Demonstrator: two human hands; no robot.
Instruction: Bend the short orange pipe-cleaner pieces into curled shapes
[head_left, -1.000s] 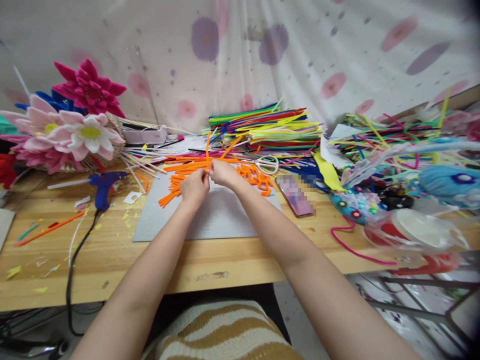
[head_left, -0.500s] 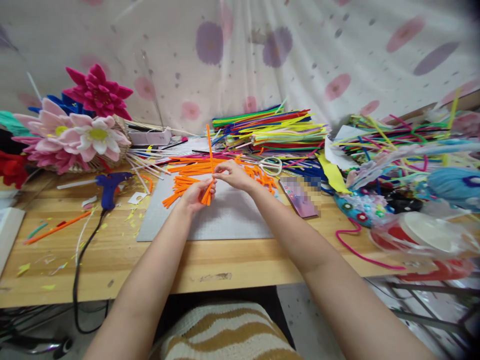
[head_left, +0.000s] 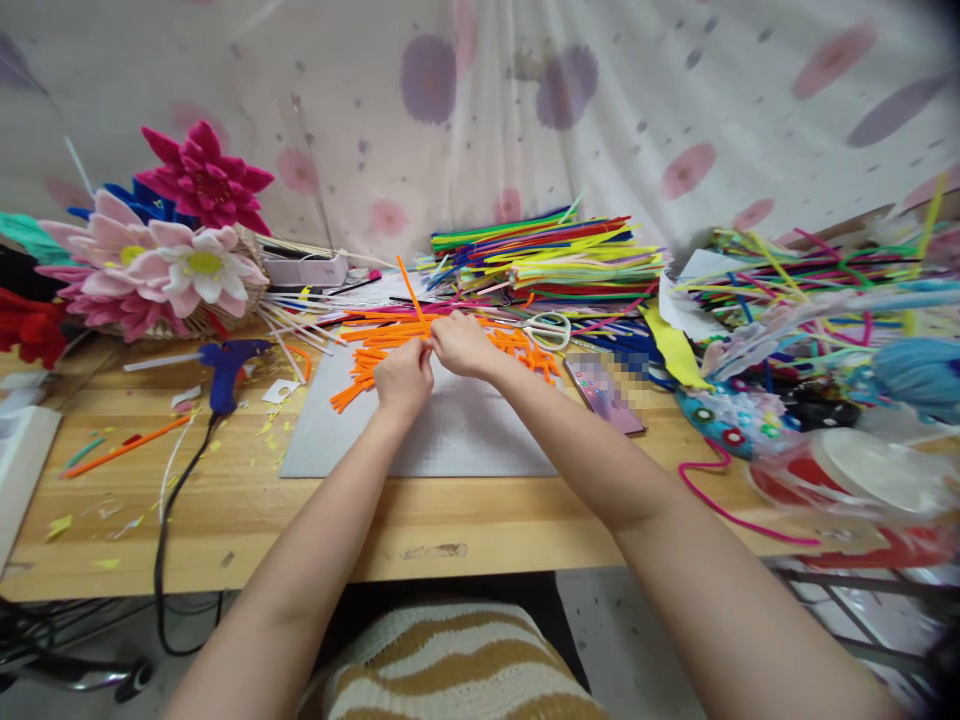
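My left hand (head_left: 404,378) and my right hand (head_left: 460,344) meet over the far edge of a grey mat (head_left: 450,435). Both are closed in a pinch on one orange pipe cleaner (head_left: 412,292), whose free end sticks up and leans to the left behind them. A heap of cut orange pipe cleaner pieces (head_left: 367,345) lies on the mat just beyond and to the left of my hands. More curled orange pieces (head_left: 529,350) lie to the right of my right hand.
White-handled scissors (head_left: 547,328) and a phone (head_left: 606,394) lie right of the hands. A blue glue gun (head_left: 225,365) with black cord sits left. Stacked coloured pipe cleaners (head_left: 547,255) are behind. Fabric flowers (head_left: 150,260) stand far left; craft clutter (head_left: 817,340) fills the right.
My left hand turned palm down and closed against my right hand. The upright orange pipe cleaner tilted to the left. The view shifted slightly.
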